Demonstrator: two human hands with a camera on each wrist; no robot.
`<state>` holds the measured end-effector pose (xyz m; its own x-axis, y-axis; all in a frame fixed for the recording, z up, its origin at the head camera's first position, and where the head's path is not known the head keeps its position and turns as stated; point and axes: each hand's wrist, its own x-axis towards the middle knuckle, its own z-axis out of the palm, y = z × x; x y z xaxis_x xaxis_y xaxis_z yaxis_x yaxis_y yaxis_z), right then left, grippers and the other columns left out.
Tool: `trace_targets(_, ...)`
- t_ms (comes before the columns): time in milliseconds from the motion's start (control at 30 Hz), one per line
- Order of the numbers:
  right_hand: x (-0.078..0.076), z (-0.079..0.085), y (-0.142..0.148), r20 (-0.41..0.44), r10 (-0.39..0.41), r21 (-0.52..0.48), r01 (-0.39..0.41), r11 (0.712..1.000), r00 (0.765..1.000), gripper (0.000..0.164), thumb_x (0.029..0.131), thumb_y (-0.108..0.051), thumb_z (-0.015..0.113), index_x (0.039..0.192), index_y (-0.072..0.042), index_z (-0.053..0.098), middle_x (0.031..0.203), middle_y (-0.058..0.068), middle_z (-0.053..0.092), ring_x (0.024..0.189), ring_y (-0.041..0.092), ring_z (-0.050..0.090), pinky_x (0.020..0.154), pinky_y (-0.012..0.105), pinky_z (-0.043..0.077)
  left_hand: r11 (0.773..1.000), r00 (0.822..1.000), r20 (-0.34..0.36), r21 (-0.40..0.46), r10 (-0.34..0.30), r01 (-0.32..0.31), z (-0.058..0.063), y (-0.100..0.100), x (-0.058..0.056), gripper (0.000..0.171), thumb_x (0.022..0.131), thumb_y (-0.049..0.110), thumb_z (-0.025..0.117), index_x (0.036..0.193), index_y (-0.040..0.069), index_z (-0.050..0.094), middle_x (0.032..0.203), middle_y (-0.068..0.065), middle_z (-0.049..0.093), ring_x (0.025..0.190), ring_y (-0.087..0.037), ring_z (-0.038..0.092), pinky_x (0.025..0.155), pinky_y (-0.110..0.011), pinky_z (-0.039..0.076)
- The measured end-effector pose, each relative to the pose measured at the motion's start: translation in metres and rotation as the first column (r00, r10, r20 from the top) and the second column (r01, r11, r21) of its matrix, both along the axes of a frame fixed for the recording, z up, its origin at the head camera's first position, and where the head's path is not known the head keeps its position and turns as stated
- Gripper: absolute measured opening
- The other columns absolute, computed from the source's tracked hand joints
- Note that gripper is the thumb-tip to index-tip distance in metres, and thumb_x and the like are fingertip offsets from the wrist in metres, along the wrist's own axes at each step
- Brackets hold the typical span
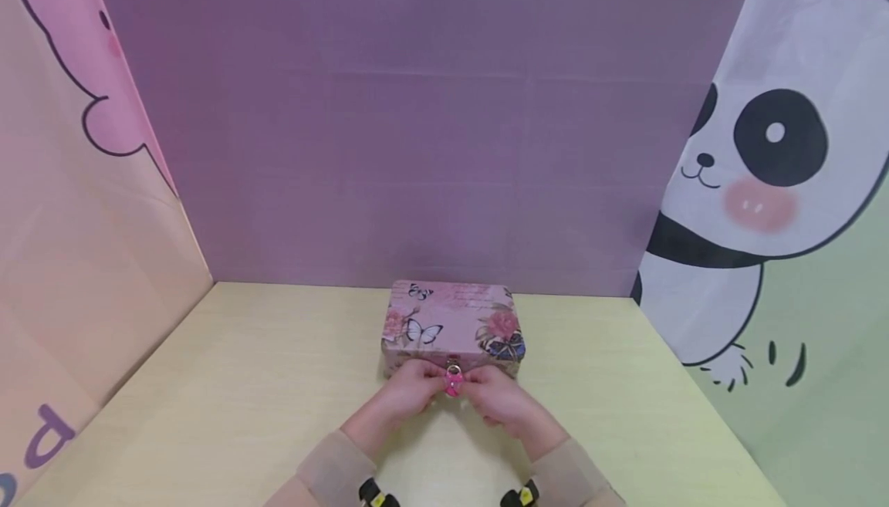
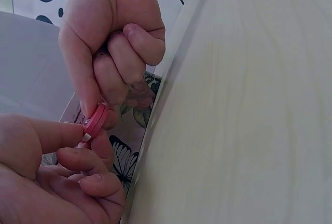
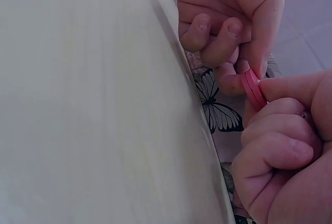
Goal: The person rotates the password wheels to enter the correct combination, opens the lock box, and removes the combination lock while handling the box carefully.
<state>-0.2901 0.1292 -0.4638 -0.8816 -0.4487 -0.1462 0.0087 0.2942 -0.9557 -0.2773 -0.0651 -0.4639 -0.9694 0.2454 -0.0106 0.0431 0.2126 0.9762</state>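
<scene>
A small pink padlock [image 1: 453,383] hangs at the front clasp [image 1: 454,363] of a pink box [image 1: 451,314] printed with flowers and butterflies. Its gold-coloured shackle overlaps the clasp in the head view. From the left, my left hand [image 1: 414,386] pinches the padlock's edge between thumb and forefinger. My right hand [image 1: 501,394] pinches the opposite edge the same way, its other fingers curled into the palm in the right wrist view. Both wrist views show the padlock [image 2: 95,120] edge-on between the fingertips. The box lid is down, and the hands partly hide its front.
The box stands on a pale wooden table [image 1: 278,383], near its back edge. Behind rises a purple backdrop [image 1: 424,121]. A pink-patterned panel [image 1: 90,221] borders the left side, and a panda-printed panel [image 1: 778,221] borders the right.
</scene>
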Motion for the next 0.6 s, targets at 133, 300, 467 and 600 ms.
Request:
trace_targets(133,-0.0018,-0.0026,0.0000,0.006,-0.005,0.002,0.005,1.000,1.000,0.021,0.098,-0.017,0.060,0.104,0.000,0.071,0.057,-0.008,0.037,0.044,0.006,0.028,0.040,0.021,0.023,1.000,1.000,0.006,0.008,0.005,-0.005,0.0000,0.0000,0.0006,0.014,0.095,0.003,0.061,0.097,-0.007,0.071,0.070,-0.002,0.056,0.050,-0.005,0.039,0.046,-0.020,0.033)
trace_targets(300,-0.0023,-0.0027,0.0001,0.004,-0.004,0.005,0.004,1.000,1.000,0.021,0.099,-0.017,0.060,0.104,0.000,0.071,0.057,-0.008,0.037,0.043,0.006,0.028,0.039,0.021,0.023,1.000,1.000,0.004,0.005,0.008,-0.008,0.0004,0.0001,0.0008,0.013,0.095,0.003,0.062,0.096,-0.006,0.071,0.069,-0.002,0.055,0.050,-0.006,0.039,0.046,-0.021,0.033)
trace_targets(467,-0.0015,-0.0018,0.0002,0.008,0.002,0.005,-0.002,1.000,1.000,0.022,0.099,-0.017,0.058,0.105,0.000,0.071,0.057,-0.008,0.037,0.044,0.006,0.028,0.040,0.020,0.023,1.000,1.000,0.004,-0.003,0.008,-0.008,0.0011,0.0002,0.0014,0.013,0.095,0.003,0.062,0.096,-0.006,0.071,0.068,-0.001,0.054,0.050,-0.006,0.039,0.047,-0.021,0.033)
trace_targets(600,-0.0012,-0.0014,-0.0001,0.015,0.011,0.000,-0.010,1.000,1.000,0.022,0.100,-0.016,0.056,0.106,0.001,0.070,0.058,-0.007,0.037,0.045,0.006,0.028,0.040,0.020,0.023,1.000,1.000,0.007,-0.007,0.011,-0.011,0.0017,0.0002,0.0021,0.013,0.095,0.003,0.062,0.096,-0.006,0.071,0.069,-0.002,0.055,0.051,-0.006,0.040,0.047,-0.021,0.034)
